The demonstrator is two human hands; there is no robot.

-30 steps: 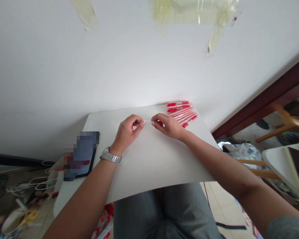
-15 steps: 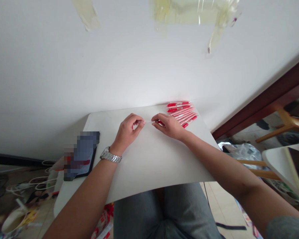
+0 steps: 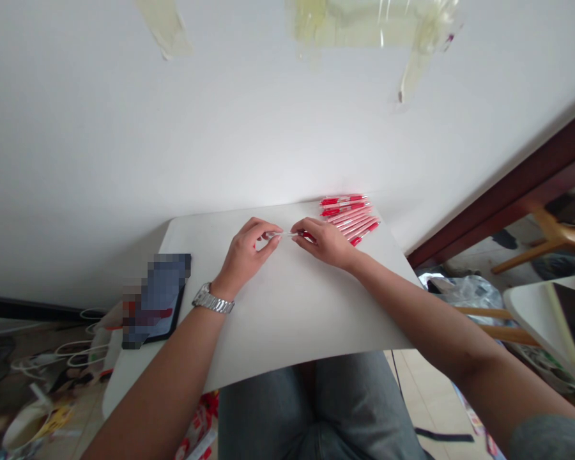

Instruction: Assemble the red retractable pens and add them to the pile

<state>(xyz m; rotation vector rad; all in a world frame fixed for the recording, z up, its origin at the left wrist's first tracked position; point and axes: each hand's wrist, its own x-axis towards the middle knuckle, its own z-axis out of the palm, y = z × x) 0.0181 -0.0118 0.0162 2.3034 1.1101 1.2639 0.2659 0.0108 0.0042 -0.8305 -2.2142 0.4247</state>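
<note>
Above the white table (image 3: 287, 319), a slim pen (image 3: 287, 234) with a clear middle and red parts spans the short gap between my two hands. My left hand (image 3: 253, 244) pinches its left end between thumb and fingertips, and a silver watch is on that wrist. Its right end, red near the fingers, is gripped by my right hand (image 3: 323, 240); the curled fingers hide part of it. Just beyond my right hand lies a group of several red pens (image 3: 349, 217), some with clear or pale pink barrels, side by side near the table's back edge.
A dark tablet-like device (image 3: 160, 300), partly pixelated, lies at the table's left edge. The white wall (image 3: 249, 128) rises right behind the table. White cables (image 3: 76, 351) and a bin (image 3: 29, 421) are on the floor at left. Another white table (image 3: 531, 306) stands at right.
My left fingertips have shifted slightly right along the pen, toward my right hand, and opened a little around it. My right hand and the group of pens have stayed in place.
</note>
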